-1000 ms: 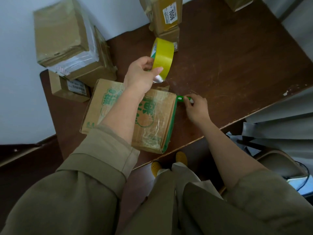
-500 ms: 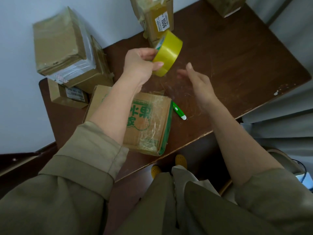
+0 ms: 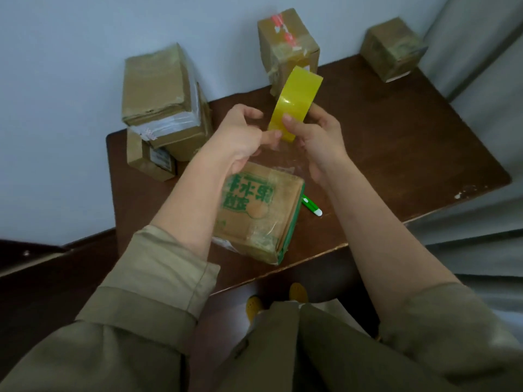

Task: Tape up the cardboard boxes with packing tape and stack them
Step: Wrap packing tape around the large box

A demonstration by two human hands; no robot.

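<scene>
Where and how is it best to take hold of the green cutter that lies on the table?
Probably pinch the green cutter across its narrow middle, with the fingers coming from above. It lies flat on the table, beside the printed box, so its right side and its white tip are free, while the box crowds the left.

Single head view: your camera looks forward and steeply down from above the desk's (image 3: 396,154) near edge, close over your forearms. It faces the far edge against the wall (image 3: 70,80). Wide-angle lens bends the edges; your shoes (image 3: 298,292) show below.
</scene>
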